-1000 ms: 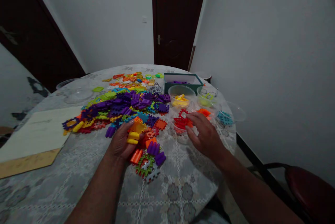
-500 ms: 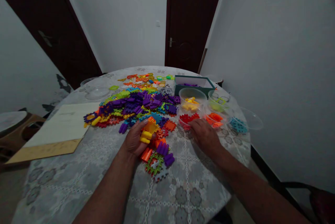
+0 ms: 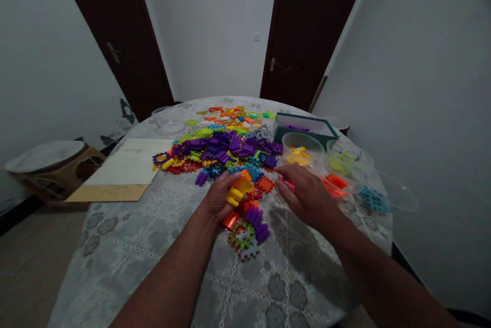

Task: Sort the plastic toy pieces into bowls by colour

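Observation:
My left hand point(image 3: 221, 197) is closed around several plastic building pieces, among them yellow pieces point(image 3: 234, 196) and an orange-yellow toothed one point(image 3: 244, 181). My right hand point(image 3: 303, 190) hovers over the near side of the red-piece tub, fingers stretched and thumb apart, with nothing visible in it. That hand hides most of the red pieces point(image 3: 286, 183). Just below my left hand lie purple ridged pieces point(image 3: 253, 215), a green toothed square point(image 3: 241, 234) and a grey toothed piece point(image 3: 250, 251). A large mixed pile of purple and other pieces point(image 3: 218, 146) spreads beyond both hands.
Right of the pile stand a clear tub with yellow pieces point(image 3: 300, 156), a tub with orange pieces point(image 3: 334, 184) and a green box point(image 3: 305, 126). Blue toothed pieces point(image 3: 373, 198) lie farther right. A cream board point(image 3: 126, 167) rests at the left table edge.
My right hand has lifted out of the red-piece tub and its fingers have spread toward my left hand. My left hand keeps its pieces. The view has turned left.

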`<state>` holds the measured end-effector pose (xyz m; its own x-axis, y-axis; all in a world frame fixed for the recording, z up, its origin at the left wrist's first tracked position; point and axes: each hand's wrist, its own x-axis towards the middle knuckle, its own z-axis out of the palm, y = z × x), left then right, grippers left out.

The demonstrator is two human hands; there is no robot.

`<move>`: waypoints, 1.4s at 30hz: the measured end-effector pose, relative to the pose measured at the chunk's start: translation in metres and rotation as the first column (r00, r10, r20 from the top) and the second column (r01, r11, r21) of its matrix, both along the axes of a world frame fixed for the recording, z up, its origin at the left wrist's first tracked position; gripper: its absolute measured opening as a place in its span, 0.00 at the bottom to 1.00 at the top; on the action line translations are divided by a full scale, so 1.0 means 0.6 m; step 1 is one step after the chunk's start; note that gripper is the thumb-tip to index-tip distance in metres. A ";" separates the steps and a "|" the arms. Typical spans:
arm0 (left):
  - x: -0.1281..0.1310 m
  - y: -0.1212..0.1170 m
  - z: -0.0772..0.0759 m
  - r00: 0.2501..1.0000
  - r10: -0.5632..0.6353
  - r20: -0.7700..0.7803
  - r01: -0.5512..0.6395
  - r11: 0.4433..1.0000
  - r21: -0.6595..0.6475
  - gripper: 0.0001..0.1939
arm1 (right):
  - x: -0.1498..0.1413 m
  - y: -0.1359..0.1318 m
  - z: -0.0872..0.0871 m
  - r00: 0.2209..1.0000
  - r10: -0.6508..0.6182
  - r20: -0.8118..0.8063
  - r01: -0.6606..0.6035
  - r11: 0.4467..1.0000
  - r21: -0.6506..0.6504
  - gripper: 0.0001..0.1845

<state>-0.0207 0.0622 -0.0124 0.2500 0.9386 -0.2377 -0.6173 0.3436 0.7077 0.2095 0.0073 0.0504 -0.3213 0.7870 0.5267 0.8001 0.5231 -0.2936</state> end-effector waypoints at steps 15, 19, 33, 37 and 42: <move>-0.002 -0.004 0.007 0.994 -0.110 -0.026 0.110 0.994 -0.001 0.20 | -0.048 0.040 -0.027 0.966 -0.015 -0.256 0.003 0.999 -0.046 0.10; -0.002 -0.003 0.007 0.996 -0.075 -0.049 0.074 0.997 -0.028 0.22 | 0.006 0.027 0.007 0.948 -0.115 -0.297 0.130 0.991 0.033 0.10; -0.002 -0.010 -0.002 0.988 -0.151 0.031 0.151 0.988 0.009 0.23 | 0.365 -0.022 -0.043 0.591 -0.805 0.046 0.715 0.550 0.431 0.15; -0.003 -0.009 -0.006 0.974 -0.224 0.016 0.223 0.973 0.059 0.20 | 0.292 -0.019 -0.030 0.762 -0.647 -0.022 0.600 0.692 0.402 0.17; -0.005 -0.010 -0.013 0.954 -0.299 -0.023 0.300 0.950 0.090 0.19 | 0.111 -0.017 0.005 0.964 -0.208 -0.166 0.224 0.971 0.084 0.15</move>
